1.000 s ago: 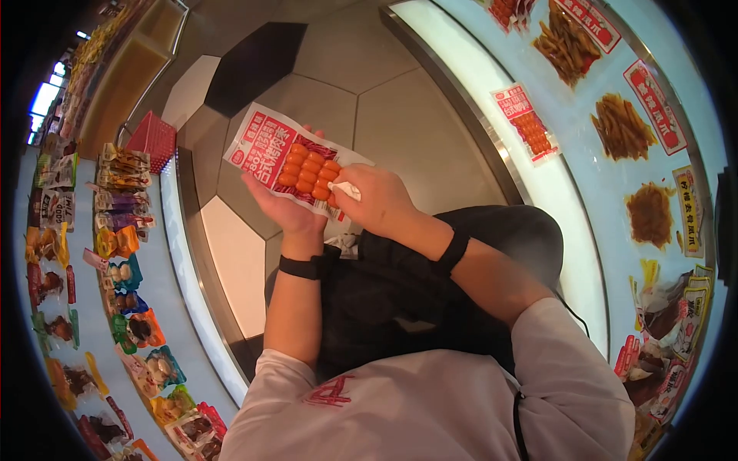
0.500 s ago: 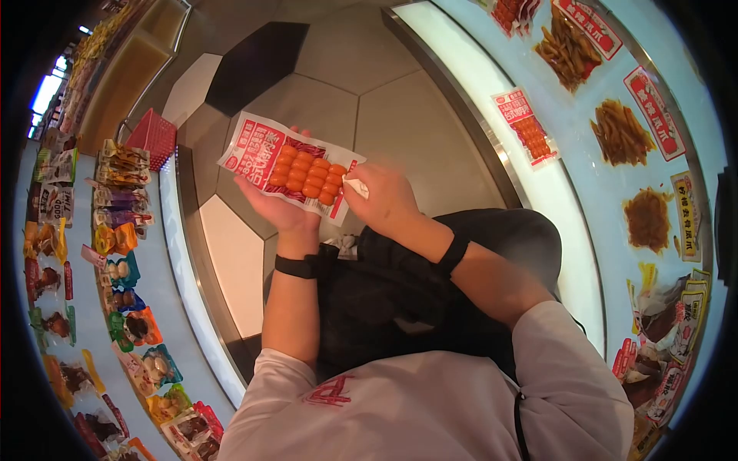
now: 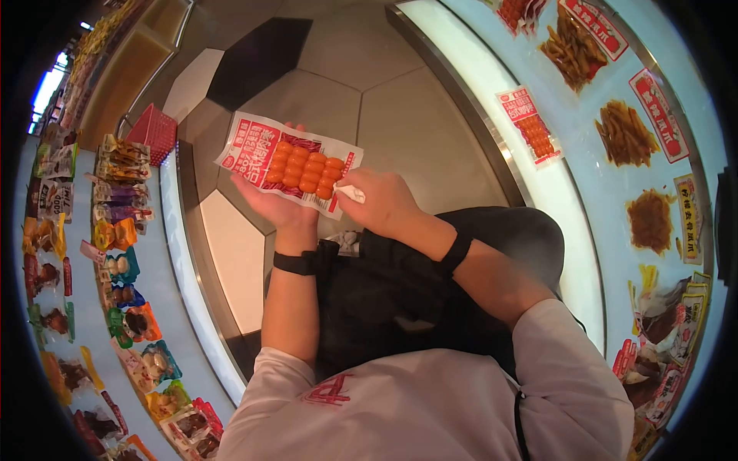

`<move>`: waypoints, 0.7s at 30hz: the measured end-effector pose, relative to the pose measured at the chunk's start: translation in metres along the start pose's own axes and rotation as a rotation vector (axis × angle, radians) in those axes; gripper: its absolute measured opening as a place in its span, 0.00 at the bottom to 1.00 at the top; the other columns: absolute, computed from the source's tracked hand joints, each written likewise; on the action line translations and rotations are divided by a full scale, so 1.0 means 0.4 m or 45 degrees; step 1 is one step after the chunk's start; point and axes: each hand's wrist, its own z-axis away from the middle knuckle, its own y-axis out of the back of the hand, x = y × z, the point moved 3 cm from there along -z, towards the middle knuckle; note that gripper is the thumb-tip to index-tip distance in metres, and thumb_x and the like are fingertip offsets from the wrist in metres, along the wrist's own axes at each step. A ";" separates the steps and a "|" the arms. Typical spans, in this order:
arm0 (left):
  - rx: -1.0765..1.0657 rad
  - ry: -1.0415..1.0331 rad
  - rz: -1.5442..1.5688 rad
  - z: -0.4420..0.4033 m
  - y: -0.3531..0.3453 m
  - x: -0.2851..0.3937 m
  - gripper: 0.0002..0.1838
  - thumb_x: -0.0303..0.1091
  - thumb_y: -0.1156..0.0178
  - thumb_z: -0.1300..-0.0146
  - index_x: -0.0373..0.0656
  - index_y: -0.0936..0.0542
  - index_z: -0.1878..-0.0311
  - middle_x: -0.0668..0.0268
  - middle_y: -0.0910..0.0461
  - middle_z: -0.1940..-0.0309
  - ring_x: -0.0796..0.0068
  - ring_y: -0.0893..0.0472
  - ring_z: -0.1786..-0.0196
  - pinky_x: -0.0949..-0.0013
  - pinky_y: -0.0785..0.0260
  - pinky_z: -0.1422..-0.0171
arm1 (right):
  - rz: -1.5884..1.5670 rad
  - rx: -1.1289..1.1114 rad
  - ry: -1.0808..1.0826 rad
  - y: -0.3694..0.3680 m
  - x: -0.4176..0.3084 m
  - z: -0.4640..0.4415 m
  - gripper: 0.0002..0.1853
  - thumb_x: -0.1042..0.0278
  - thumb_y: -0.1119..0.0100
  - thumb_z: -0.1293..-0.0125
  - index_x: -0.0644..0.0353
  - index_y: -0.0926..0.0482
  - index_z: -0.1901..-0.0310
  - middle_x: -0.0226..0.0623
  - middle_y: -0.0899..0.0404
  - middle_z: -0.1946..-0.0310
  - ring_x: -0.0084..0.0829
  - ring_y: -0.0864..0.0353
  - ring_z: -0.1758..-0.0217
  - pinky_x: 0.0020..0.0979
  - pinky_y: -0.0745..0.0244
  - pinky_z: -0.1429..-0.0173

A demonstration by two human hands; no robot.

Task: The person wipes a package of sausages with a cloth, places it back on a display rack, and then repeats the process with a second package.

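Note:
A clear vacuum pack of sausages [image 3: 307,167], printed red and white, rests on my left hand [image 3: 278,206]. The palm and thumb show along its lower left, and fingertips come out past its upper edge; the other fingers are hidden behind it. My right hand [image 3: 384,201] is closed around a crumpled white tissue or cloth [image 3: 351,194], whose end shows at the pack's right edge. Both wrists wear black bands.
On the right counter lie a similar sausage pack [image 3: 530,127] and packs of brown snacks [image 3: 627,134]. Rows of small bagged snacks [image 3: 123,265] line the left counter, with a pink basket [image 3: 153,134] beyond. Between the counters is a tiled floor [image 3: 323,100].
The sausage pack has shifted slightly left and tilted a little. My right hand, with the white tissue or cloth, has moved slightly down and left near its right edge.

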 end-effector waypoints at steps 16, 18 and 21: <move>-0.055 0.032 0.012 0.000 -0.010 -0.003 0.44 0.70 0.72 0.28 0.45 0.40 0.24 0.48 0.31 0.31 0.44 0.31 0.29 0.45 0.41 0.25 | 0.031 -0.273 0.142 -0.003 -0.023 0.005 0.09 0.62 0.36 0.40 0.57 0.22 0.63 0.43 0.17 0.69 0.48 0.17 0.65 0.43 0.23 0.62; -0.067 0.039 0.014 -0.001 -0.006 -0.003 0.44 0.70 0.71 0.29 0.45 0.40 0.24 0.48 0.31 0.31 0.43 0.31 0.29 0.45 0.41 0.25 | -0.023 -0.285 0.115 -0.003 -0.034 0.004 0.10 0.62 0.36 0.39 0.57 0.21 0.62 0.44 0.17 0.69 0.48 0.16 0.65 0.42 0.23 0.62; -0.070 0.027 0.008 0.001 -0.009 -0.004 0.44 0.71 0.71 0.29 0.45 0.40 0.24 0.48 0.31 0.32 0.43 0.31 0.30 0.45 0.40 0.25 | 0.026 -0.089 -0.209 0.033 0.012 -0.032 0.10 0.62 0.36 0.40 0.58 0.21 0.61 0.44 0.17 0.69 0.47 0.16 0.65 0.42 0.22 0.61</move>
